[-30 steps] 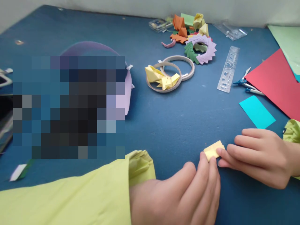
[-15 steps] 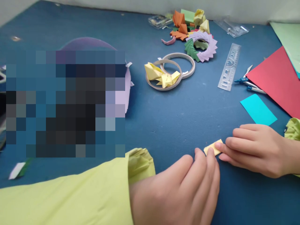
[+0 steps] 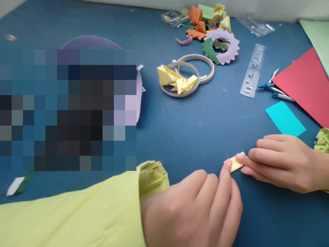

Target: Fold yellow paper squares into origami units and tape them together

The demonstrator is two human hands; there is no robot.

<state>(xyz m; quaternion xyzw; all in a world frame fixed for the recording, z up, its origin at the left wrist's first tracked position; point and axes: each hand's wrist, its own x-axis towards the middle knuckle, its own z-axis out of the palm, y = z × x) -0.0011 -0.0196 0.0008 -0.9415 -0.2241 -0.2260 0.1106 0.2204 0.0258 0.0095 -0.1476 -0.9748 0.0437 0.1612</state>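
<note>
A small folded strip of yellow paper (image 3: 235, 165) lies flat on the blue table. My left hand (image 3: 197, 206) reaches in from the lower left, one fingertip pressing the paper's left part and the other fingers curled. From the right side, my right hand (image 3: 285, 163) pins the strip's right end under a fingertip, its thumb low beside the paper's edge. Just above my right hand lies a turquoise paper rectangle (image 3: 285, 118). Yellow-green sleeves cover both arms.
Tape rolls (image 3: 212, 72) with folded yellow pieces (image 3: 183, 84) lie mid-table. Behind them sit a purple-green paper ring (image 3: 232, 46) and orange folds (image 3: 195, 15). A clear ruler (image 3: 253, 70), compass (image 3: 266, 85) and red sheet (image 3: 307, 82) are at right. Blurred blocks hide the left.
One finger of my left hand has curled back off the yellow paper, and another fingertip has slid slightly left along it. My right hand stays in place. The view has shifted slightly.
</note>
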